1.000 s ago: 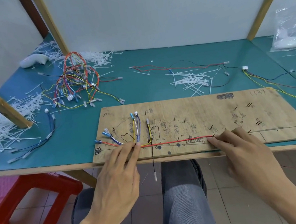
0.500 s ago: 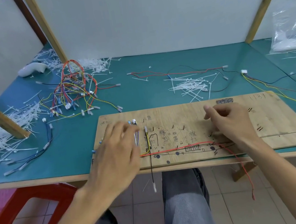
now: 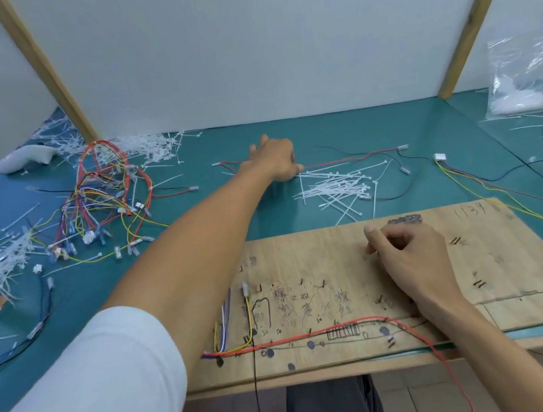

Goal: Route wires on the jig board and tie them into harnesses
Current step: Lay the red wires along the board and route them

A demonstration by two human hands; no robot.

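reaching for the next lead

your left hand (image 3: 274, 160) lies far out on the mat (image 3: 460, 132), the arm stretched almost straight across the left end of the board (image 3: 519, 259). it sits on the loose wire (image 3: 343, 161), a red lead lying beyond the board, just behind the ties (image 3: 333, 187). the back of the hand hides the fingertips, so whether they pinch the lead or only touch it cannot be told. the stretch makes sense: the loose stock lies past the board, so you can only get to it by reaching right across.

your right hand (image 3: 408, 257) is over the middle of the board with the wrist low. its fingers are loosely curled, the thumb is out, and it holds nothing. it seems parked there to take the lead and lay it among the pegs.

on the board, the routed wire (image 3: 298, 338) follows the drawn line near the front edge and drops off at the right. short coloured leads (image 3: 224, 319) branch up at the left, and a black lead (image 3: 255, 380) hangs off the front. no tie shows on that run, so tying looks to be ahead of you.
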